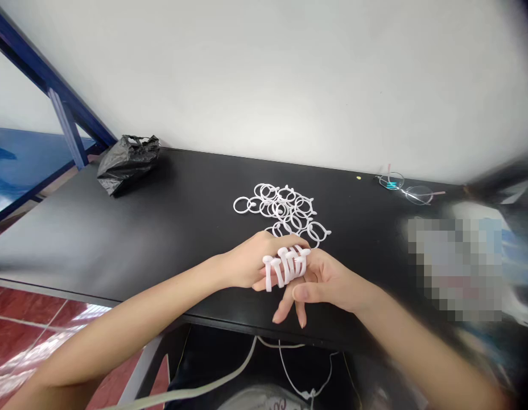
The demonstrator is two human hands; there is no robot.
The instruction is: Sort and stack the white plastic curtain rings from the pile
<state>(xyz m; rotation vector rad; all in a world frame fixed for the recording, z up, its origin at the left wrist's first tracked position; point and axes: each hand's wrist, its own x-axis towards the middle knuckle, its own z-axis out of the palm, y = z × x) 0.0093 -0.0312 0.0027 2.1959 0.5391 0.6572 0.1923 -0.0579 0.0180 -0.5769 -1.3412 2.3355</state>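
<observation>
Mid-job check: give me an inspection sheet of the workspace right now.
Surface: black table, flat and matte.
Job's things: pile of white rings on the table beyond the hands; row of rings between the hands.
Clutter: black plastic bag at far left corner; eyeglasses at far right; yellow speck beside them.
Grips: left hand curled on the row of rings; right hand touches it, fingers loose.
Cables: white cable and grey strap hang below the table edge.
Surroundings: white wall; blue frame at left; red tiled floor; right side blurred.
</observation>
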